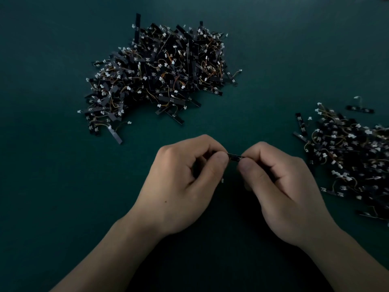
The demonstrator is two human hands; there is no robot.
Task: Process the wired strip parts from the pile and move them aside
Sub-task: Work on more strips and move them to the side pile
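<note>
The left hand (pixel 179 182) is curled, its thumb and forefinger pinching one end of a short black strip part (pixel 234 156). The right hand (pixel 280 186) is curled the same way and pinches the other end, so the part spans the small gap between the two sets of fingertips, lying roughly level and held up off the table (pixel 52 165). Only the middle of the strip shows; both ends are hidden under the fingers. A small white piece (pixel 222 180) peeks out just below the left thumb. It may be the part's connector, though the wire to it cannot be made out. Both bare forearms reach in from the bottom edge, angled toward each other.

Beyond the hands, up and to the left, lies the main pile (pixel 160 74), a dense tangle of black strips, white connectors and thin orange and yellow wires, with a few strips poking up from its top. One loose strip (pixel 114 134) lies at the pile's near left fringe. To the right of the right hand, well apart from the main pile, a second heap (pixel 353 157) of the same parts spreads out to the frame's edge, and a single strip (pixel 360 108) lies alone just beyond its far side. The table is a dark teal surface, dimly lit.
</note>
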